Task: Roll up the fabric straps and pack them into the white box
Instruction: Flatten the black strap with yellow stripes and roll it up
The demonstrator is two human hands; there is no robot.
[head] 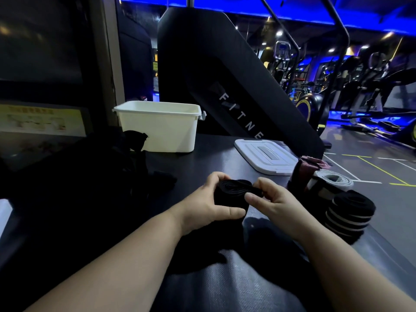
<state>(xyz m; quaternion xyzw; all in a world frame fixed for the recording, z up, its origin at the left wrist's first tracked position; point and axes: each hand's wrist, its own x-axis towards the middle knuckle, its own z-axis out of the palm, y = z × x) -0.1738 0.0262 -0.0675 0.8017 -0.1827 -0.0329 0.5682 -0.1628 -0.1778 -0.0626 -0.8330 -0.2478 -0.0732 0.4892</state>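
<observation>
A partly rolled black fabric strap [231,194] is held above the dark table [211,163] between both hands. My left hand [209,206] grips the roll from the left, thumb under it. My right hand [274,201] pinches the roll's right side with thumb and fingers. The strap's loose tail hangs down below the roll onto the table. The white box [159,129] stands open at the back left, its inside hidden from here. At the right lie rolled straps: a black striped one [351,212], a white one [331,181] and a maroon one [308,170].
The box's white lid [265,156] lies flat at the back right of the table. A dark heap of black fabric [108,176] fills the left side. A large black gym machine [225,86] rises behind the table; the floor drops off to the right.
</observation>
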